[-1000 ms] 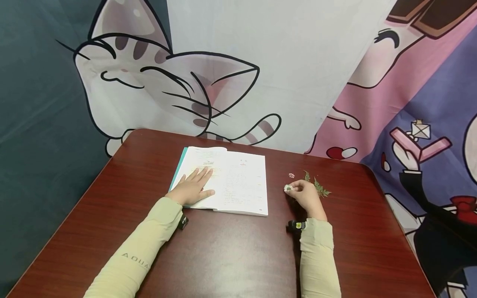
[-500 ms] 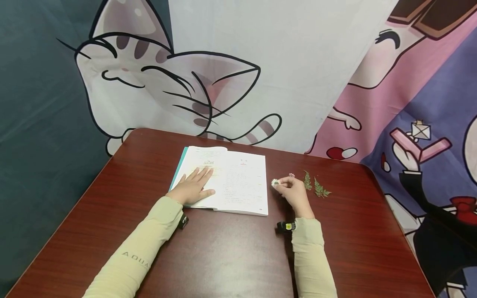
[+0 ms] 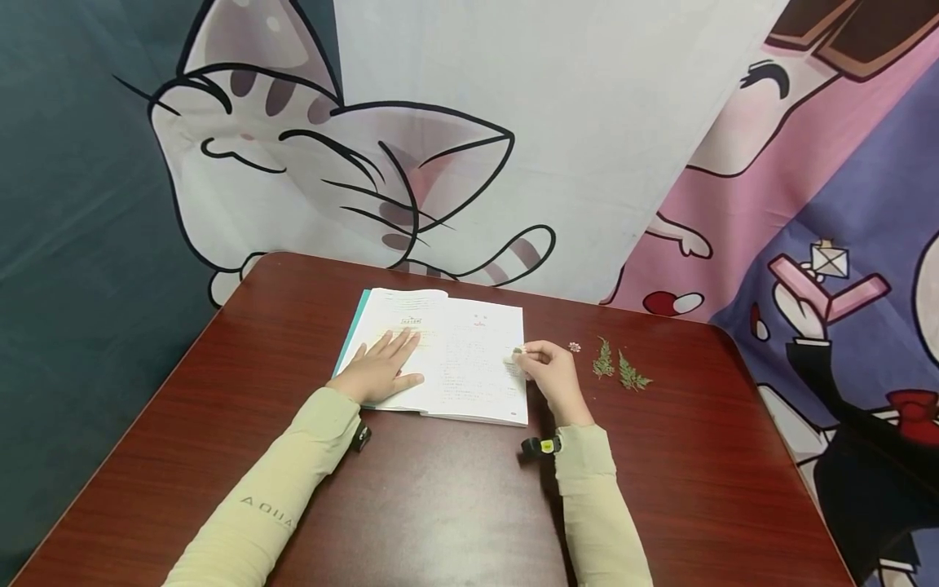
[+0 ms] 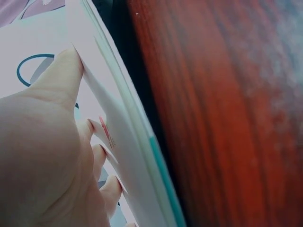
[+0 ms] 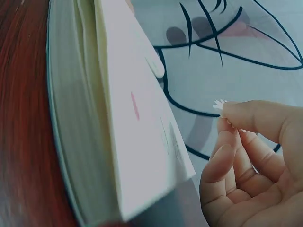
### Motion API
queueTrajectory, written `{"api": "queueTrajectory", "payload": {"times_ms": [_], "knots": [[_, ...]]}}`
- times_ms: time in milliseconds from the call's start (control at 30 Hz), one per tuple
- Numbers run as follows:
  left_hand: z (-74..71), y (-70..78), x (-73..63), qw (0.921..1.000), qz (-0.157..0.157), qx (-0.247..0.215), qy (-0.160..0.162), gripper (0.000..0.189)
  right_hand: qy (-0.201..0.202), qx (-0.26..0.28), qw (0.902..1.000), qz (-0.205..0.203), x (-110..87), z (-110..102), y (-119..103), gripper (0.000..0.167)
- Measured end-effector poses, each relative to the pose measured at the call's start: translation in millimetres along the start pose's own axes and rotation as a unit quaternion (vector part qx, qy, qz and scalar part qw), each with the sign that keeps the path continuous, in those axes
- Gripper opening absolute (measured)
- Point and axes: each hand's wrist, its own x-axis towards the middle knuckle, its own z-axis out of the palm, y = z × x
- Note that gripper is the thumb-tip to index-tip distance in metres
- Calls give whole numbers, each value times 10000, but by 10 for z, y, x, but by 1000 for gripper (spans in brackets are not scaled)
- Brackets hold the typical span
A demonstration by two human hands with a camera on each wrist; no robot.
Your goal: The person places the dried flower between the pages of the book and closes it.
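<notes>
An open book with a teal cover edge lies on the table. My left hand rests with spread, straight fingers on its left page; in the left wrist view the thumb touches the paper. Over the right edge of the right page, my right hand pinches a small white daisy-like flower between thumb and fingertips. In the right wrist view most of that flower is hidden by the fingers, and it is apart from the page.
On the dark red wooden table, right of the book, lie a small pale pink flower and two green fern-like leaves, one nearer and one farther right. A cartoon-printed cloth hangs behind the table.
My right hand has moved left with the pinched white flower, from beside the leaves to the book's right page, uncovering the leaves and pink flower. My left hand has stayed put.
</notes>
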Motion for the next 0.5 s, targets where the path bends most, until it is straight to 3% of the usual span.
{"api": "queueTrajectory", "payload": {"times_ms": [333, 500], "knots": [[1, -13, -2, 10000, 3, 6, 54, 81, -339, 160, 9987, 349, 137, 260, -109, 16], [14, -16, 5, 10000, 12, -8, 41, 80, -533, 312, 9977, 283, 199, 398, -111, 15]]}}
